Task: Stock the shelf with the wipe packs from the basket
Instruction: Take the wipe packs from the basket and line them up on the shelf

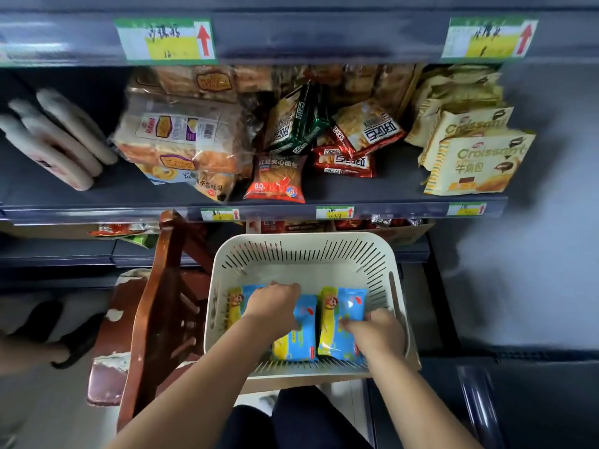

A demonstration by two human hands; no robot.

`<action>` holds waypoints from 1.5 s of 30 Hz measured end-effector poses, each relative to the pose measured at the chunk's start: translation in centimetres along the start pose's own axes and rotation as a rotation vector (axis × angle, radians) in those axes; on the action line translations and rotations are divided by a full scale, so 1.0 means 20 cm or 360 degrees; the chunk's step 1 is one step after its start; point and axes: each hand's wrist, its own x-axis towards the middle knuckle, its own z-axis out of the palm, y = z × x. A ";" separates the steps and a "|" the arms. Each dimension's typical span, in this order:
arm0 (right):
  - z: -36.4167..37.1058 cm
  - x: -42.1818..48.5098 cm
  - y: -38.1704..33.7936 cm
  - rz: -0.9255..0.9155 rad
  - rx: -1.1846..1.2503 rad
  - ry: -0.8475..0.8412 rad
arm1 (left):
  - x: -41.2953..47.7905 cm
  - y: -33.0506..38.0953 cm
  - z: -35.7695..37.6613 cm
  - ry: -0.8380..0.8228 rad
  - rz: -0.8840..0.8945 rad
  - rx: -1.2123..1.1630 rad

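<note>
Left hand [274, 304] covers middle pack [303, 341]; right hand [376, 332] seemingly grips right pack [343, 303].

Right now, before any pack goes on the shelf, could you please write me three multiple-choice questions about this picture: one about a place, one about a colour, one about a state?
1. Where do the wipe packs lie?
A) on the shelf
B) in the basket
C) on the floor

2. What colour is the basket?
A) cream
B) red
C) black

3. What are the left hand and the right hand doing?
A) both hang idle
B) one reaches up to the shelf
C) both are down in the basket, on packs

Answers:
1 B, the blue-and-yellow packs lie on the basket's bottom.
2 A, its slotted walls are cream.
3 C, each hand curls its fingers on a pack inside the basket.
</note>
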 end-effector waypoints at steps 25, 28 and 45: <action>-0.63 -0.67 -0.31 -0.0522 0.1824 -0.0376 | -0.60 -0.07 -0.78 0.0493 0.0175 -0.1473; -0.75 -0.81 -0.30 -0.0636 0.1732 -0.0344 | -0.67 -0.02 -0.84 0.0475 0.0316 -0.1512; -1.50 -1.74 0.24 -0.0946 0.1092 0.1118 | -1.09 0.84 -0.98 -0.0187 0.1287 -0.1926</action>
